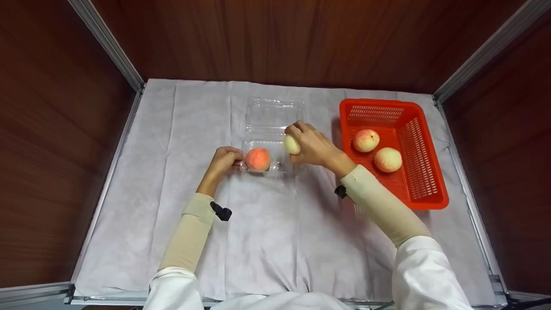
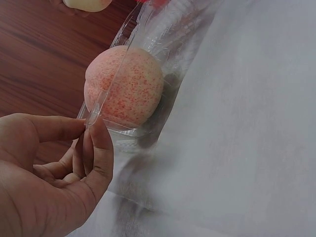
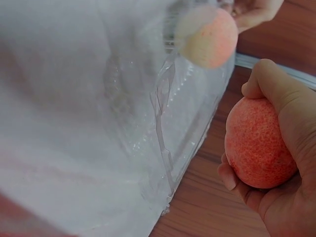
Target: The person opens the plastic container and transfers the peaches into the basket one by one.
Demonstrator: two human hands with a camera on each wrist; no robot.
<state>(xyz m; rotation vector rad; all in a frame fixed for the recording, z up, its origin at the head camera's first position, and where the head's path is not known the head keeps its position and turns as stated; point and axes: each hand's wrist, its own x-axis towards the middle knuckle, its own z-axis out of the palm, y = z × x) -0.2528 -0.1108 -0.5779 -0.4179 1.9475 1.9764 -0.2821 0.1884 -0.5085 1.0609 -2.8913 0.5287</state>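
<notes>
The person's left hand [image 1: 224, 160] pinches the near left corner of a clear plastic box [image 1: 278, 150], thumb and fingertip together on its thin rim, as the left wrist view shows. A box so light would probably skid or tip at a nudge, and this pinch seems meant to steady it; gripping only the edge also keeps the palm out of the way of the space inside.

The box sits on a pale cloth [image 1: 129, 215], with its lid [image 1: 275, 113] folded back on the far side, so nothing covers the tray from above. One peach [image 1: 258, 159] rests in the left end, right beside the left hand, which leaves the right end of the tray for something else.

The right hand [image 1: 313, 146] holds a second fruit, the held peach [image 1: 292, 145], over that right end. Its thumb and fingers are clamped around the sides of the fruit, spread about the round shape, which likely spreads the pressure on a skin that could bruise. In the right wrist view, the fruit is clear of the plastic.

The red basket [image 1: 379, 101] stands to the right, within short reach of the right arm. Two more peaches, the upper peach [image 1: 366, 140] and the lower peach [image 1: 388, 159], lie in it close together.
</notes>
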